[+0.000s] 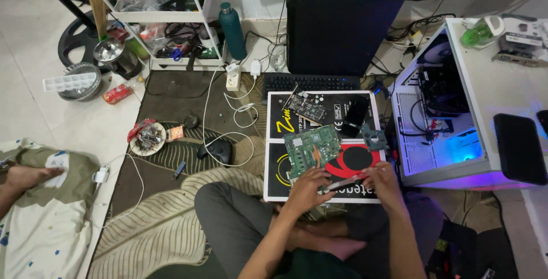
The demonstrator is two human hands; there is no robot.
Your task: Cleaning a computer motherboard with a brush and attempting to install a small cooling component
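Low in the middle of the frame, the person's two hands meet over a flat black, red and white cardboard box lying on the patterned rug. Between them is a thin, narrow strip-like part, reddish and pale; its exact kind is too small to tell. It looks light and stiff, probably brittle like a small circuit module, so a pinch along its bare edges or ends would suit it better than pressure on its face.

The left hand curls over the strip's left end, fingers bent and close together, apparently pinching it. The right hand lies at the right end, fingers folded inward around it; how tightly they grip cannot be told.

Just above the hands a green laptop motherboard rests on the box: thin, rigid and fragile, best lifted by its edges. Higher on the box lie a smaller dark expansion card and a black rectangular part. At the right of the frame stands an open white computer case.
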